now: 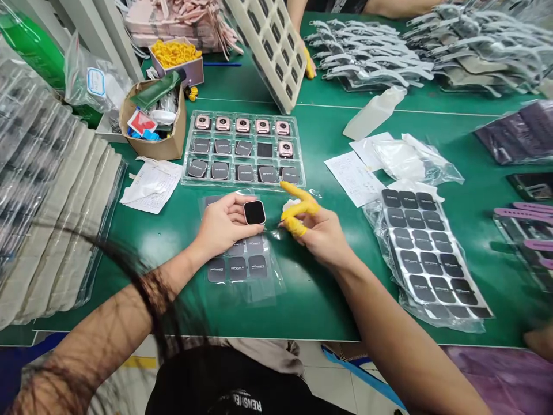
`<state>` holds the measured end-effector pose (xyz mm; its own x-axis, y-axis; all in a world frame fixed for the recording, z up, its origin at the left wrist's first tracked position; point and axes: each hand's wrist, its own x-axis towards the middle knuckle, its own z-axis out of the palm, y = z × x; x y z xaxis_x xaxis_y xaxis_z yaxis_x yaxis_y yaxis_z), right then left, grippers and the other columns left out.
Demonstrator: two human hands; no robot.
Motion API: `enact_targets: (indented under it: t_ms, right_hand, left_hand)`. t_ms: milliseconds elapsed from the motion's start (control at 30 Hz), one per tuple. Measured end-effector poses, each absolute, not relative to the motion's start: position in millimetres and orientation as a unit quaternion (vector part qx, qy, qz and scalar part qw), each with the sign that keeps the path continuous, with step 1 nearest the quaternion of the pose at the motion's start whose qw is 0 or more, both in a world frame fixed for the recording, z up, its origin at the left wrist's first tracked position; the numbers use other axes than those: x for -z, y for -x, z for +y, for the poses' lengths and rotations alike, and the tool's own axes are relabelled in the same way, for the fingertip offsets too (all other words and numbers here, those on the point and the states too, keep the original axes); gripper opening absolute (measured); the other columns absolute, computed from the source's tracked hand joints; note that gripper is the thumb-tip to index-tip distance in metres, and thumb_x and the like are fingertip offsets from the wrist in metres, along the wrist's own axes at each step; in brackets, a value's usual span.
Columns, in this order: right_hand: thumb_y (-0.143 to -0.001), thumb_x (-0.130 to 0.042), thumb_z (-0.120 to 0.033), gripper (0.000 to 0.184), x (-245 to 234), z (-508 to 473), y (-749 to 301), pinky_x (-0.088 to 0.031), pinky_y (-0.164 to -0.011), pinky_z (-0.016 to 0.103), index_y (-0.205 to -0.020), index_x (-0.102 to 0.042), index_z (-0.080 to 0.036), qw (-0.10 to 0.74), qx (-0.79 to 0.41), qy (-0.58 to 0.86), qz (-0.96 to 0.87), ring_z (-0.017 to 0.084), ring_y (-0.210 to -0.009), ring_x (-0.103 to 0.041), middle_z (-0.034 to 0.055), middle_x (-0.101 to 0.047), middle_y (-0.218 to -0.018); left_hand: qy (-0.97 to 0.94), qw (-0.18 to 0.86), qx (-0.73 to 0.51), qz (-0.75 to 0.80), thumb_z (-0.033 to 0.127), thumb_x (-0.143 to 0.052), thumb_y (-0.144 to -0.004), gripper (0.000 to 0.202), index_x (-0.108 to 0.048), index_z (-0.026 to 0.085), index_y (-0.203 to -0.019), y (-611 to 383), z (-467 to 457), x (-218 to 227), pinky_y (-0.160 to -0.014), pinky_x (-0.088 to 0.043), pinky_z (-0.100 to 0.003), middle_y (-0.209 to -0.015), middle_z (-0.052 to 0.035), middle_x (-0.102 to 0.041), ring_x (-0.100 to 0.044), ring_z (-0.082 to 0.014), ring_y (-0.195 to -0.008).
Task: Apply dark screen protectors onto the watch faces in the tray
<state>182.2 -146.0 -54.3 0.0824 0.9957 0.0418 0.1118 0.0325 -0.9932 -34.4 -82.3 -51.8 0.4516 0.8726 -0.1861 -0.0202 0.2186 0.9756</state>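
A square smartwatch case (254, 212) with a dark screen sits in the fingers of my left hand (220, 223), its screen facing up. Yellow finger cots cover fingertips of my right hand (317, 227), which is just right of the watch. Its thumb and fingers are pinched together, and one finger is stretched out; a small white piece (290, 205) and something clear show near them, too unclear to name. Under my left hand lies a sheet of dark square stickers (237, 268). Beyond both hands, a clear plastic tray (186, 176) holds pink watch cases and dark square pieces.
A sticker sheet (415, 239) in plastic lies right, beside papers (352, 177) and a white bottle (375, 113). Stacked trays (47, 202) rise left, near a cardboard box (175, 135). At the back, a co-worker's hand is by a tilted beige tray (268, 40).
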Motion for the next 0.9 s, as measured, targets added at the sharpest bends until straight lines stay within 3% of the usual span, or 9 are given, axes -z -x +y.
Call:
enact_targets:
  t_ms: [100, 233, 333, 433, 633, 767, 900]
  right_hand:
    - [-0.079, -0.092, -0.058, 0.037, 49, -145, -190, -0.04, -0.044, 0.028, -0.082, -0.075, -0.026, 0.546, -0.473, 0.512, -0.464, 0.011, -0.059, -0.051, 0.0052, -0.074, -0.101]
    - [-0.081, -0.092, -0.058, 0.034, 47, -148, -182, -0.055, -0.06, 0.034, -0.083, -0.077, -0.027, 0.509, -0.511, 0.492, -0.488, 0.017, -0.069, -0.063, 0.0011, -0.07, -0.079]
    - [-0.08, -0.092, -0.058, 0.038, 48, -150, -172, -0.059, -0.066, 0.037, -0.078, -0.075, -0.025, 0.484, -0.548, 0.451, -0.513, 0.018, -0.075, -0.068, 0.0059, -0.079, -0.095]
    - [-0.08, -0.091, -0.059, 0.038, 47, -148, -169, -0.05, -0.051, 0.032, -0.079, -0.075, -0.024, 0.476, -0.573, 0.48, -0.465, 0.012, -0.061, -0.059, 0.009, -0.08, -0.115]
    - [-0.067, -0.098, -0.064, 0.048, 42, -144, -177, -0.028, -0.041, 0.025, -0.08, -0.073, -0.025, 0.535, -0.527, 0.539, -0.381, 0.009, -0.052, -0.049, 0.0029, -0.073, -0.084]
    - [-0.06, -0.104, -0.056, 0.05, 42, -146, -169, -0.045, -0.051, 0.027, -0.088, -0.078, -0.023, 0.522, -0.533, 0.55, -0.375, 0.011, -0.061, -0.056, -0.0003, -0.071, -0.076]
    - [-0.054, -0.105, -0.057, 0.051, 47, -146, -161, -0.06, -0.068, 0.032, -0.081, -0.078, -0.022, 0.528, -0.513, 0.576, -0.356, 0.017, -0.075, -0.068, 0.0019, -0.075, -0.081]
  left_hand:
    - [-0.557, 0.649, -0.324, 0.404, 0.021, -0.098, -0.066, 0.056, -0.073, 0.014, -0.117, 34, -84, 54, -0.079, -0.065, -0.031, -0.094, -0.0064, -0.082, -0.078, -0.0178, -0.08]
    - [-0.591, 0.625, -0.311, 0.403, 0.021, -0.096, -0.07, 0.054, -0.073, 0.015, -0.118, 33, -85, 55, -0.077, -0.065, -0.029, -0.091, -0.0051, -0.082, -0.078, -0.017, -0.078]
    - [-0.591, 0.624, -0.304, 0.41, 0.021, -0.097, -0.065, 0.058, -0.074, 0.015, -0.118, 33, -85, 53, -0.076, -0.066, -0.029, -0.092, -0.0049, -0.083, -0.078, -0.0173, -0.078]
    - [-0.569, 0.632, -0.316, 0.419, 0.022, -0.099, -0.06, 0.062, -0.075, 0.015, -0.116, 32, -84, 51, -0.075, -0.067, -0.027, -0.094, -0.0053, -0.083, -0.079, -0.017, -0.076]
    - [-0.567, 0.635, -0.32, 0.415, 0.025, -0.098, -0.063, 0.058, -0.074, 0.015, -0.116, 32, -83, 52, -0.076, -0.067, -0.027, -0.096, -0.0074, -0.084, -0.081, -0.0179, -0.078]
    - [-0.633, 0.602, -0.288, 0.392, 0.021, -0.093, -0.066, 0.059, -0.078, 0.015, -0.123, 34, -85, 56, -0.075, -0.067, -0.028, -0.096, -0.006, -0.085, -0.081, -0.0182, -0.077]
    - [-0.689, 0.562, -0.264, 0.375, 0.025, -0.091, -0.072, 0.056, -0.08, 0.016, -0.126, 35, -88, 56, -0.084, -0.067, -0.03, -0.093, -0.0036, -0.085, -0.083, -0.0198, -0.083]
